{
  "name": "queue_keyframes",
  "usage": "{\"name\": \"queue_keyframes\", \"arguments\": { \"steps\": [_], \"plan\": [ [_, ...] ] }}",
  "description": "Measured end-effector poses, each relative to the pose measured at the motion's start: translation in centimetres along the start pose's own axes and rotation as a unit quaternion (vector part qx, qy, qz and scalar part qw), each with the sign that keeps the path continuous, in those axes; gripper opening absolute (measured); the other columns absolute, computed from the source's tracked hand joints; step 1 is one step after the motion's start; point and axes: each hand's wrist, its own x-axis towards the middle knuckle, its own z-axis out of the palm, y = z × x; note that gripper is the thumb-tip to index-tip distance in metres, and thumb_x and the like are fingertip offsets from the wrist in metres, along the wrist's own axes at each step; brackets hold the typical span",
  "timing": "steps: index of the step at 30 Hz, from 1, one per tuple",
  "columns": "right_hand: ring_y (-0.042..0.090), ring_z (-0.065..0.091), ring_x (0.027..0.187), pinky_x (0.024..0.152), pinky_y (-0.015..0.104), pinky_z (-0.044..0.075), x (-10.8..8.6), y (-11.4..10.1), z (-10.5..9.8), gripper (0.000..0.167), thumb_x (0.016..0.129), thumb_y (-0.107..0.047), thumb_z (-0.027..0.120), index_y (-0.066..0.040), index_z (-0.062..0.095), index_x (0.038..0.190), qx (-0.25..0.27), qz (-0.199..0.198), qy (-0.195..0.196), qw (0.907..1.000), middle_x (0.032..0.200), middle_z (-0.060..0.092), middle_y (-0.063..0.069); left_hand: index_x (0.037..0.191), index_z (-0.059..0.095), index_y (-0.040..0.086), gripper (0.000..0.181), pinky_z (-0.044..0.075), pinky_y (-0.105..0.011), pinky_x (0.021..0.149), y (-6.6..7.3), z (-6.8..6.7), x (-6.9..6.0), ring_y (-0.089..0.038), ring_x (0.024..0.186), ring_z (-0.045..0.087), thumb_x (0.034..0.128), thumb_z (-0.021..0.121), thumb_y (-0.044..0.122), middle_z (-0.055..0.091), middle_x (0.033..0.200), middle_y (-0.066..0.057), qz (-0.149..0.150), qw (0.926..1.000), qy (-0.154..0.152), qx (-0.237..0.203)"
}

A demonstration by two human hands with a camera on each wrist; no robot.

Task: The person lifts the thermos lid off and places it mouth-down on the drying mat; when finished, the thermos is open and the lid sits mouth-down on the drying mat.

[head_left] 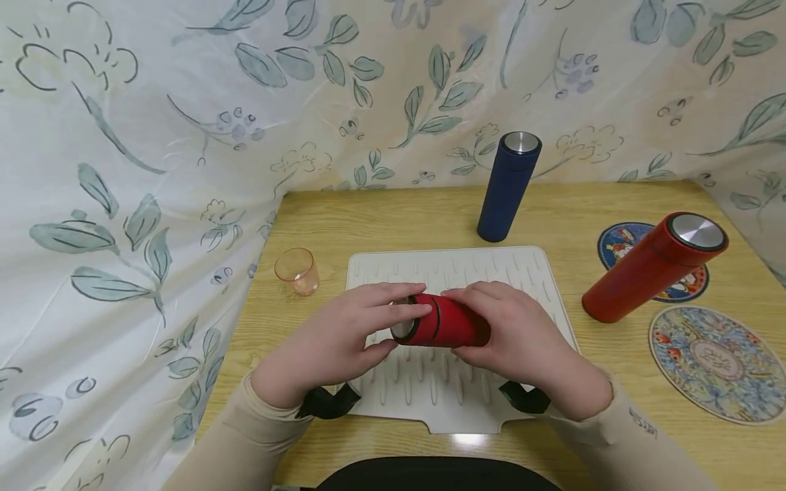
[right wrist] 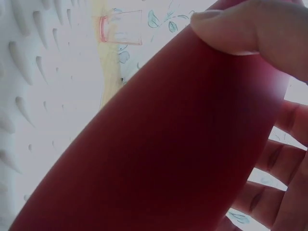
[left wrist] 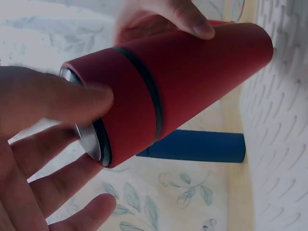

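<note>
A matte red thermos (head_left: 457, 320) with a black ring and a silver-topped lid lies tilted between both hands, above the white ridged mat. My right hand (head_left: 512, 327) grips its body near the base end, thumb on one side and fingers round the other. At the lid end, my left hand (head_left: 350, 331) holds the lid (left wrist: 113, 110) between thumb and fingers. The left little finger stands off the thermos in the left wrist view. In the right wrist view the red body (right wrist: 159, 125) fills much of the picture, and the lid is out of sight.
Under the hands lies the white mat (head_left: 405, 392) on a wooden table (head_left: 381, 211). A dark blue thermos (head_left: 508, 187) stands behind it. To the left is a small pinkish glass (head_left: 297, 273). On the right stand another red thermos (head_left: 651, 269) and two round patterned coasters, one a floral disc (head_left: 718, 365).
</note>
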Motion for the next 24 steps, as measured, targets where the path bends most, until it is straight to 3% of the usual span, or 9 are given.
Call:
{"name": "queue_keyframes", "arguments": {
  "steps": [5,11,14,16,19,22,24],
  "plan": [
    [0.024,0.073,0.111,0.093,0.053,0.064,-0.1,-0.2,0.0,0.078,0.069,-0.024,0.106,-0.016,0.074,0.14,-0.006,-0.009,-0.005,0.9999,0.123,0.078,0.002,0.144,0.072,0.014,0.062,0.062,-0.043,0.106,0.2,0.2,0.0,-0.022,0.128,0.072,0.0856,0.094,0.015,0.074,0.143,-0.005,-0.045,0.9988,0.011,-0.015],
    [0.023,0.073,0.108,0.092,0.051,0.065,-0.2,-0.5,0.0,0.077,0.069,-0.026,0.106,-0.017,0.075,0.138,-0.014,-0.016,-0.013,0.9997,0.121,0.079,0.001,0.135,0.075,0.013,0.057,0.064,-0.035,0.085,0.6,0.7,0.2,-0.013,0.097,0.076,0.0901,0.09,0.045,0.082,0.111,0.003,-0.15,0.9886,0.006,0.008],
    [0.023,0.073,0.108,0.092,0.052,0.065,-0.2,-0.4,-0.1,0.077,0.069,-0.026,0.106,-0.017,0.075,0.138,-0.011,-0.009,-0.021,0.9997,0.12,0.079,0.001,0.139,0.074,0.016,0.062,0.064,-0.036,0.086,0.7,1.0,0.1,-0.015,0.101,0.076,0.0917,0.086,0.054,0.082,0.115,0.003,-0.18,0.9831,0.002,0.03],
    [0.023,0.072,0.108,0.093,0.052,0.064,-0.2,-0.3,-0.2,0.077,0.069,-0.024,0.106,-0.017,0.074,0.139,-0.006,-0.004,-0.024,0.9997,0.12,0.079,0.001,0.145,0.071,0.015,0.069,0.064,-0.041,0.097,0.6,1.1,0.0,-0.018,0.116,0.076,0.0895,0.09,0.052,0.08,0.129,0.001,-0.165,0.986,0.006,0.02],
    [0.023,0.072,0.109,0.093,0.053,0.064,-0.2,0.0,-0.2,0.078,0.069,-0.024,0.106,-0.017,0.074,0.14,0.002,0.0,-0.027,0.9996,0.121,0.079,0.001,0.15,0.068,0.015,0.075,0.058,-0.046,0.113,0.3,1.1,-0.4,-0.024,0.14,0.066,0.0845,0.098,0.037,0.068,0.153,-0.003,-0.105,0.9944,0.015,-0.011],
    [0.023,0.072,0.11,0.094,0.053,0.064,-0.1,0.1,-0.1,0.079,0.069,-0.024,0.106,-0.017,0.073,0.141,0.007,-0.001,-0.03,0.9995,0.123,0.078,0.002,0.151,0.067,0.014,0.074,0.057,-0.045,0.115,0.1,1.1,-0.6,-0.025,0.146,0.062,0.0835,0.099,0.017,0.062,0.161,-0.007,-0.045,0.9985,0.01,-0.029],
    [0.023,0.072,0.111,0.094,0.053,0.064,-0.1,0.2,0.0,0.079,0.069,-0.024,0.106,-0.017,0.073,0.141,0.008,-0.003,-0.03,0.9995,0.124,0.078,0.002,0.149,0.068,0.013,0.07,0.057,-0.044,0.115,0.1,1.2,-0.5,-0.025,0.145,0.063,0.0848,0.096,0.009,0.062,0.16,-0.008,-0.028,0.9992,0.009,-0.026]
  ]
}}
